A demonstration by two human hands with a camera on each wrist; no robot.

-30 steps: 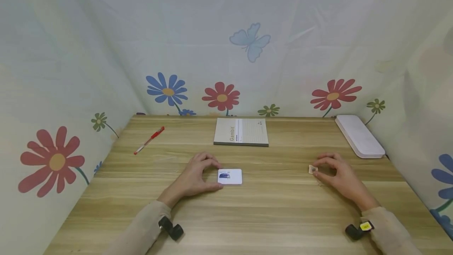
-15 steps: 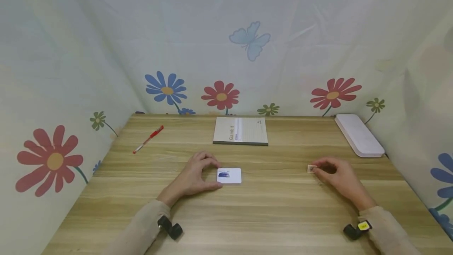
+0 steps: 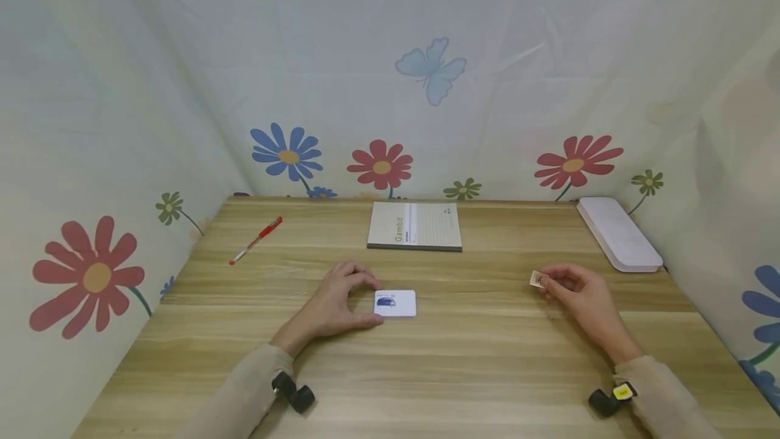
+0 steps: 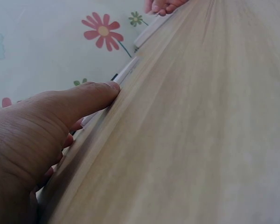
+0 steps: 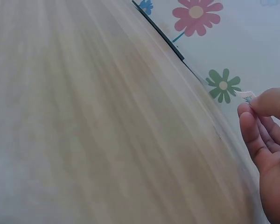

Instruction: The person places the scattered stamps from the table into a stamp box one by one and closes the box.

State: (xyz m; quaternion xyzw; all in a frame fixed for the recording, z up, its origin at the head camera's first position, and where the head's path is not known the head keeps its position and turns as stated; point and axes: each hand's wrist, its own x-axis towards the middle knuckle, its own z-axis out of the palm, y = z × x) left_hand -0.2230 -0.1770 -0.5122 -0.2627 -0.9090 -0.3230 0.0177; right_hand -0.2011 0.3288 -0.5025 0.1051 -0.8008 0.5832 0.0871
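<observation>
— Fingers, head view: how entered?
— Left hand (image 3: 332,303): thumb and forefinger held apart, one at each long edge of a white card (image 3: 403,304), its left end gripped between them over the table (image 3: 469,364). Right hand (image 3: 585,298): small printed slip (image 3: 537,279) pinched between thumb and fingertips.
— Long axes?
— Card: set left to right, dark blue picture (image 3: 386,301) at the end nearest the hand. Slip: pointed leftward from the fingertips, slightly tilted; roughly square, long axis not to be told.
— Writing?
— "Gambit" is read upward along the cover of a notebook (image 3: 414,226). Print on card and slip, and on a yellow label (image 3: 622,392) at the right wrist: too small to be read.
— Also listed?
— One red pen (image 3: 256,240), laid aslant; one white case (image 3: 619,234), far right.
— Left wrist view?
— Thumb seen at the card's edge; card shown nearly edge-on, no lettering legible.
— Right wrist view?
— Slip seen projecting past the pinched thumb and forefinger, against the flowered curtain (image 5: 256,42); its print cannot be read.
</observation>
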